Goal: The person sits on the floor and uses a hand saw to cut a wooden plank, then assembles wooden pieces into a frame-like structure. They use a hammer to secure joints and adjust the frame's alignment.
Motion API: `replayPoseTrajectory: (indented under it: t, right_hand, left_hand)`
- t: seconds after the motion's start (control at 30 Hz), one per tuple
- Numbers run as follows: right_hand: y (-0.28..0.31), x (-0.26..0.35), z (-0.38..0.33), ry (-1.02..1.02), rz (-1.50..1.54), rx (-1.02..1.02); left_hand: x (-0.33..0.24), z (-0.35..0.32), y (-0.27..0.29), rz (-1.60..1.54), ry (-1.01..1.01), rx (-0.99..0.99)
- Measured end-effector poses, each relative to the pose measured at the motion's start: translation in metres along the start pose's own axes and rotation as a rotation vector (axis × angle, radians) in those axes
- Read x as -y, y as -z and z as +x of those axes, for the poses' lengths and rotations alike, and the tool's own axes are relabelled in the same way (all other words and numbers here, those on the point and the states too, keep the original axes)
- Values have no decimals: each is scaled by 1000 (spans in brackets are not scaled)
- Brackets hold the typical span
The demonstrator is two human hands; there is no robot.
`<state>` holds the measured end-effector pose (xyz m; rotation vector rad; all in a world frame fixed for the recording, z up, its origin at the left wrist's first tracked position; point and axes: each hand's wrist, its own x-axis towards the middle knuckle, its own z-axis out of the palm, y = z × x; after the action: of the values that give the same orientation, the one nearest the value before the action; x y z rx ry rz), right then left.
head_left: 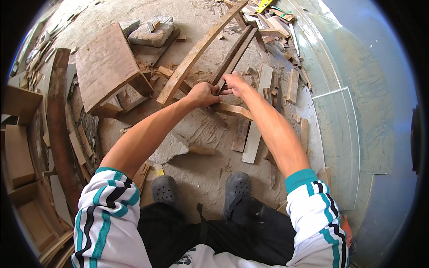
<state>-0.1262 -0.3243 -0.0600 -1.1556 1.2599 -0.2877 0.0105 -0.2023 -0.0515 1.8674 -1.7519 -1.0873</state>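
Two dark wooden strips (237,50) lie side by side, slanting from the far right down to my hands. My left hand (204,94) is closed at their near ends, thumb toward the right. My right hand (235,85) pinches the same ends from the other side, its fingertips almost meeting the left ones. The exact grip between the fingers is partly hidden. A long, lighter wooden beam (201,51) runs slantwise just left of the strips. Under my hands, a short wooden piece (232,110) and other crossing lengths of wood sit low over the floor.
A wooden stool (107,67) stands at the left, near a stone block (152,33). Wood offcuts (292,85) litter the right side beside glass sheets (335,134). A broken slab (170,147) lies before my shoes (165,190). Long planks (62,120) and wooden boxes (20,156) fill the far left.
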Motion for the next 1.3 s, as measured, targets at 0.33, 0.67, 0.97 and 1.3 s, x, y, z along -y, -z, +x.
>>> replayPoseTrajectory:
  t: [0.33,0.67,0.97,1.3]
  right_hand:
    - [13,15,-29,20,0,-62]
    - [38,9,-32,31,16,-10]
    - [39,15,-37,32,-9,-13]
    - [41,19,-49,18,-46,-34]
  left_hand:
    - [-12,-16,-8,51,-27,-136]
    - [-39,-29,-6,18,-209,-187]
    - [-42,-26,-9,-287,-58,-4]
    - [-34,-18,0,-452,-38,123]
